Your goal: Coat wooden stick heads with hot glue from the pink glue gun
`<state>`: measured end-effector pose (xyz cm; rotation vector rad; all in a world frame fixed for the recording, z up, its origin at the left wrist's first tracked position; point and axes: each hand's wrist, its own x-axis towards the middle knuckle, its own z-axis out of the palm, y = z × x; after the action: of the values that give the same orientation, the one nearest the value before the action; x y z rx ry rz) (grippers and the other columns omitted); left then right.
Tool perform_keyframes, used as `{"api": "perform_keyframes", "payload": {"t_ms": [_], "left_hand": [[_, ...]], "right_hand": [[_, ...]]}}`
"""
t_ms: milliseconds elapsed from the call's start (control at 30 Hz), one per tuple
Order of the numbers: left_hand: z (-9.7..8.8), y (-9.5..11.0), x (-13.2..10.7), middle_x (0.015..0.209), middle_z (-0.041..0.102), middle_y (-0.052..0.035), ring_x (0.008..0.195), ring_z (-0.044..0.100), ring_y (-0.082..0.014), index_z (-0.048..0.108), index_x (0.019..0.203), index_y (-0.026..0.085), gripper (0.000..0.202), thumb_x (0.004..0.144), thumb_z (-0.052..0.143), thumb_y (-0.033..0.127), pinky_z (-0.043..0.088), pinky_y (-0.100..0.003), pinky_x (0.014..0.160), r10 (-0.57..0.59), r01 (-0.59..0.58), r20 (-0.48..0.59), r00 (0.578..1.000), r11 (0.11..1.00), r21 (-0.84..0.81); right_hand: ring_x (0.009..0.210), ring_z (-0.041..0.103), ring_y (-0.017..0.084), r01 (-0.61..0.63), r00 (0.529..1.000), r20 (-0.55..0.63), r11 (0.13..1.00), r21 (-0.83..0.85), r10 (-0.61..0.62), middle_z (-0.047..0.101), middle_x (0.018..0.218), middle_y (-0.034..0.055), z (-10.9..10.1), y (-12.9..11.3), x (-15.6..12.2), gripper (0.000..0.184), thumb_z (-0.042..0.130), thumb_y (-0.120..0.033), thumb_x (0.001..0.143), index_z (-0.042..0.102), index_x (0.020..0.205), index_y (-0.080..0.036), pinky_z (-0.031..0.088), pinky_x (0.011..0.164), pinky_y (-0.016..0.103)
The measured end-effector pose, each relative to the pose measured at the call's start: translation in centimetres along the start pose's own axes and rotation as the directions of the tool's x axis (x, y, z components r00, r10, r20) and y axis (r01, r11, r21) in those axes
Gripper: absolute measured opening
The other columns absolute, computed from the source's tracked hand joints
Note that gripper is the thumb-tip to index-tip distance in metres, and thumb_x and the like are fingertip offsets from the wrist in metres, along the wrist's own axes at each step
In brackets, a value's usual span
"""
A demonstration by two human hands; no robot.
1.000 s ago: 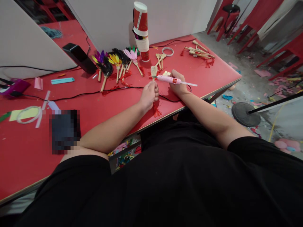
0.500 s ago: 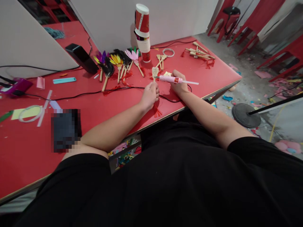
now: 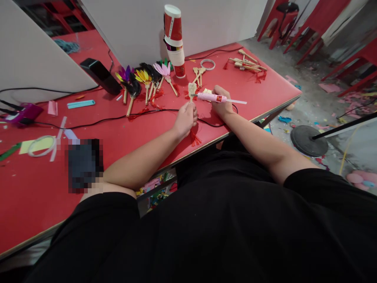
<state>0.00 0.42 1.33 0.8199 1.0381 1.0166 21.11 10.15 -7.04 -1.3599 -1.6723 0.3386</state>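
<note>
Head view: left hand (image 3: 185, 120) gripping one wooden stick (image 3: 192, 87), right hand (image 3: 222, 109) gripping one glue gun (image 3: 209, 97)

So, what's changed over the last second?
Nothing clearly moved beyond a slight shift of the view; nothing was taken up or let go. The left hand still holds the wooden paddle, the right hand the pink glue gun, its nozzle at the paddle's broad end. The feathered sticks and stacked cups stayed put.

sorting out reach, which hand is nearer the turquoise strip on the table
Left. The left hand is to the right of the turquoise strip; the right hand is farther off that same way.
</note>
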Motion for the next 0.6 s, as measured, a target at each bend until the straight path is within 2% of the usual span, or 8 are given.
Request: {"api": "perform_keyframes", "payload": {"t_ms": [167,333,500,600], "left_hand": [[0.0,-0.2,-0.1,0.068,0.034,0.0099,0.048,0.025,-0.0053,0.041,0.088,0.024,0.04,0.125,0.053,0.031,0.016,-0.014,0.048,0.007,-0.007,-0.001,1.0,1.0,0.013],[-0.4,-0.2,0.3,0.065,0.034,0.0103,0.046,0.024,-0.0051,0.042,0.087,0.024,0.039,0.124,0.052,0.028,0.016,-0.013,0.046,-0.036,0.036,0.037,0.999,0.999,-0.005],[-1.2,0.6,1.5,0.063,0.028,0.012,0.044,0.02,-0.0039,0.043,0.085,0.023,0.039,0.124,0.05,0.023,0.016,-0.013,0.045,-0.117,0.118,0.014,0.993,0.982,-0.147],[-1.8,1.2,1.9,0.062,0.028,0.0118,0.044,0.023,-0.0042,0.044,0.085,0.023,0.042,0.126,0.052,0.03,0.02,-0.013,0.044,-0.165,0.174,0.061,0.984,0.961,-0.215]], "right_hand": [[0.092,0.055,0.025,0.002,1.0,0.0,0.999,0.04,-0.002,0.049,0.09,0.0011,0.2,0.5,0.4,0.035,0.068,-0.042,0.11,0.044,0.087,-0.03,0.06,0.094,0.043],[0.087,0.054,0.023,-0.028,0.999,-0.028,0.998,0.064,0.029,0.048,0.085,-0.0017,0.0,0.4,0.5,0.037,0.071,-0.049,0.112,0.046,0.092,-0.031,0.06,0.088,0.042],[0.081,0.052,0.02,-0.085,0.987,-0.13,0.995,0.052,0.091,0.043,0.081,-0.0055,-0.3,0.5,0.9,0.041,0.078,-0.022,0.104,0.04,0.093,-0.032,0.055,0.081,0.037],[0.079,0.052,0.018,-0.149,0.98,-0.123,0.986,0.07,0.156,0.044,0.081,-0.0068,-0.3,0.7,1.1,0.046,0.075,-0.004,0.095,0.039,0.092,-0.032,0.05,0.078,0.034]]}}
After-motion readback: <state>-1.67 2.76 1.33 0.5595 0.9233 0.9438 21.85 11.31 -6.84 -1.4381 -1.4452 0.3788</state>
